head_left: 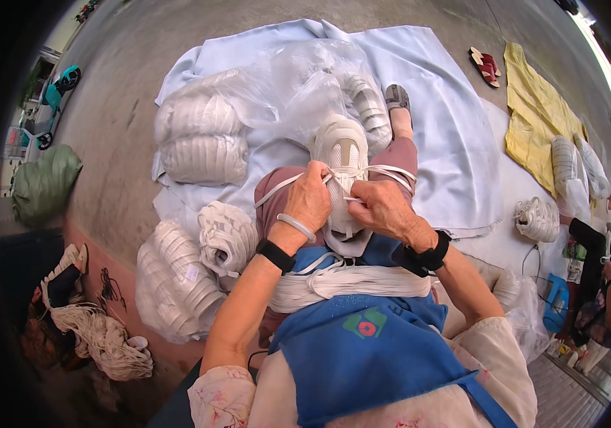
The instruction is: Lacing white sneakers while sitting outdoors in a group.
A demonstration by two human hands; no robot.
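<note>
A white shoe [342, 153] rests on my lap, toe pointing away from me. My left hand [309, 200] pinches a white lace [277, 191] at the shoe's left side, and the lace trails off to the left. My right hand [384, 208] grips the lace at the shoe's right side, where another strand [396, 171] loops out. A bundle of white laces [348, 282] lies across my blue apron [362, 349]. Both wrists wear black bands.
Stacks of white shoes in clear plastic bags [202, 139] sit on a pale blue sheet [448, 128]. More white shoes [177, 278] lie at my left. A heap of laces [102, 342] lies at far left. Another person [605, 285] sits at the right, beside a yellow cloth [533, 107].
</note>
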